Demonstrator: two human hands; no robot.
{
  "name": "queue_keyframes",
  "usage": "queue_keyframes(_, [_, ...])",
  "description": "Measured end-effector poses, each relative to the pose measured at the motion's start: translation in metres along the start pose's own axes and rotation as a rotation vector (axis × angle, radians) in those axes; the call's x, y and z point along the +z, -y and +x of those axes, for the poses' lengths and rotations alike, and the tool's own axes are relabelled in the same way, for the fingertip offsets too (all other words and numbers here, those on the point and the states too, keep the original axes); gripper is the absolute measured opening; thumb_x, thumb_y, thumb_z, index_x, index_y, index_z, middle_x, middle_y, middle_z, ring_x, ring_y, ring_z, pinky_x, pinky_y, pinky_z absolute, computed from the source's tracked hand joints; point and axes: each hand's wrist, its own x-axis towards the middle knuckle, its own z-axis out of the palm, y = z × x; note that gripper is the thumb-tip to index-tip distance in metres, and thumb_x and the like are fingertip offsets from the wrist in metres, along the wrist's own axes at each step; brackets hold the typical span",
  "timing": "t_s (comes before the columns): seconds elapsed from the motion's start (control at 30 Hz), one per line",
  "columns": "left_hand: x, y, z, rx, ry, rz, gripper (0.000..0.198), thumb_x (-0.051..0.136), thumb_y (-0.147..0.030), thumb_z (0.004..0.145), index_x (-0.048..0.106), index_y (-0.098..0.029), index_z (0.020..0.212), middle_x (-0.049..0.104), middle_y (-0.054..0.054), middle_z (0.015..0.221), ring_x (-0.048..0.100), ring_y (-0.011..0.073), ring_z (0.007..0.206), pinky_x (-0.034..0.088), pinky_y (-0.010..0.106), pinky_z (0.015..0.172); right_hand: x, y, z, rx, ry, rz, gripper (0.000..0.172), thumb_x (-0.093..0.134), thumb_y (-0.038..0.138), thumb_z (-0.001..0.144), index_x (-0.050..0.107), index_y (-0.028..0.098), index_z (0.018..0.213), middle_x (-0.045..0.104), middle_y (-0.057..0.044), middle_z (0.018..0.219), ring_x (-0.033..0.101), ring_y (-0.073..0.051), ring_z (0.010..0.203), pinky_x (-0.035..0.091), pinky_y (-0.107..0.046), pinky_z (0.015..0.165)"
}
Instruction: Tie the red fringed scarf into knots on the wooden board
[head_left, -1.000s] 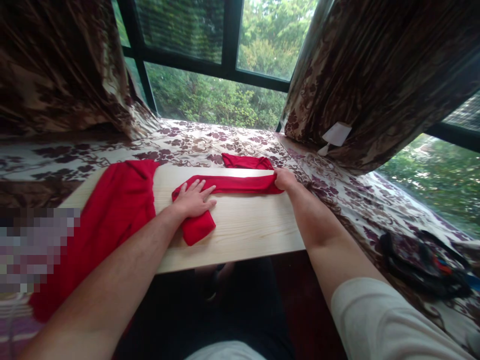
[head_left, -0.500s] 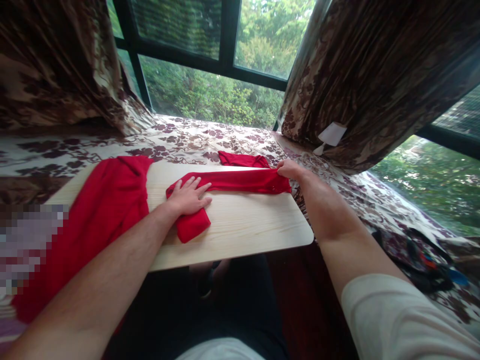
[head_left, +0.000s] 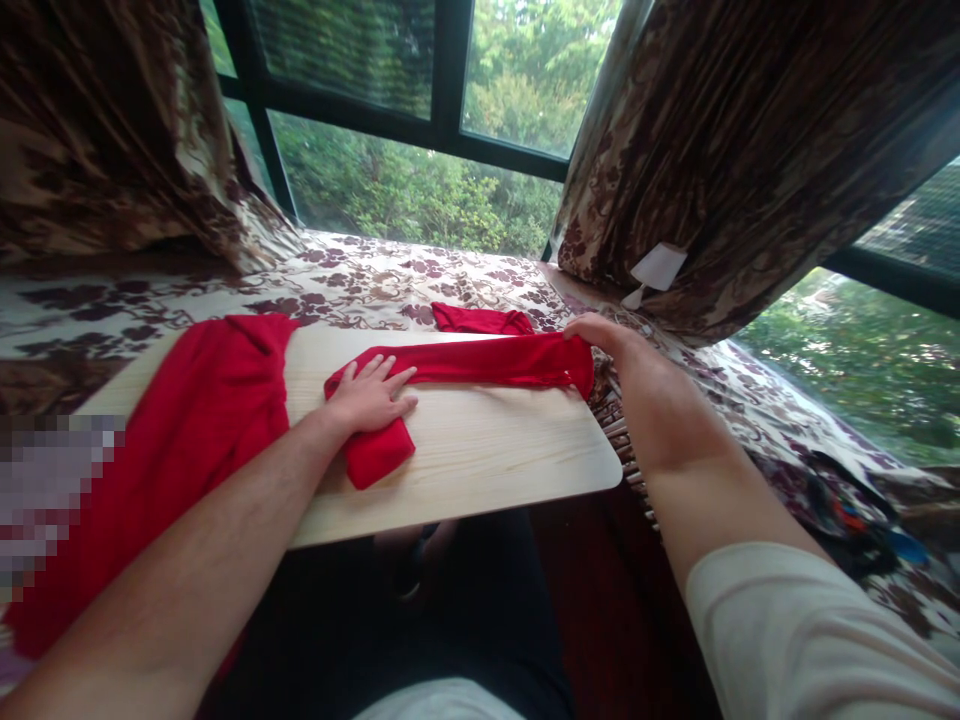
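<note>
A long red cloth point(head_left: 480, 362) lies across a pale wooden board point(head_left: 480, 440), its left part folded down toward me. My left hand point(head_left: 373, 395) presses flat on that folded part, fingers spread. At the other end, my right hand point(head_left: 600, 332) grips the cloth's far corner just past the board's right edge; its fingertips are partly hidden. Left of my left hand, a larger bunched red cloth point(head_left: 217, 400) covers the board's left side and hangs off toward me, partly behind my left forearm.
A smaller red cloth piece point(head_left: 480, 319) lies behind the board on the flower-patterned cover point(head_left: 360, 270). A small white lamp point(head_left: 658, 267) stands at the back right. Dark straps and a blue item point(head_left: 906, 546) lie at the right. Patterned curtains point(head_left: 675, 130) flank the windows.
My right hand has moved slightly right, drawing the cloth's end further past the board's right edge. My left hand stays flat on the fold. The view has shifted a little.
</note>
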Motion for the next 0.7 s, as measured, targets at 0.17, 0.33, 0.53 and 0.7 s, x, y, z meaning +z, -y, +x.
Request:
queue_keyframes(0.17, [-0.001,0.0,-0.001,-0.003,0.007,-0.002,0.074,0.029,-0.071,0.092,0.027,-0.037,0.158,0.013,0.008,0.169,0.006,0.0299,0.156,0.006,0.059,0.12,0.012,-0.012,0.004,0.03,0.079,-0.12,0.017,0.068,0.021,0.073,0.075,0.013,0.086,0.067,-0.002,0.07,0.059,-0.013,0.061,0.044,-0.022,0.056])
queue_keyframes(0.33, [-0.001,0.0,0.0,-0.007,0.002,-0.001,0.075,0.03,-0.071,0.092,0.027,-0.037,0.158,0.013,0.007,0.169,0.007,0.0309,0.156,0.006,0.059,0.12,0.029,-0.026,0.004,-0.063,0.042,-0.508,0.034,0.069,0.045,0.081,0.078,0.016,0.094,0.074,-0.011,0.095,0.068,-0.022,0.086,0.049,-0.026,0.073])
queue_keyframes(0.53, [0.0,0.0,0.0,-0.011,0.006,-0.002,0.075,0.03,-0.071,0.092,0.027,-0.038,0.158,0.013,0.006,0.169,0.007,0.0308,0.156,0.006,0.059,0.12,0.062,-0.022,-0.005,-0.079,-0.144,-0.674,0.035,0.062,0.036,0.088,0.073,0.017,0.115,0.07,-0.019,0.12,0.064,-0.032,0.112,0.048,-0.04,0.093])
queue_keyframes(0.7, [0.0,0.0,0.0,-0.003,0.008,0.003,0.074,0.029,-0.07,0.092,0.026,-0.038,0.159,0.013,0.008,0.169,0.007,0.0303,0.156,0.005,0.059,0.12,0.094,0.014,-0.015,-0.273,-0.162,-0.48,0.039,0.049,0.035,0.096,0.068,0.019,0.126,0.065,-0.014,0.132,0.059,-0.026,0.122,0.044,-0.033,0.103])
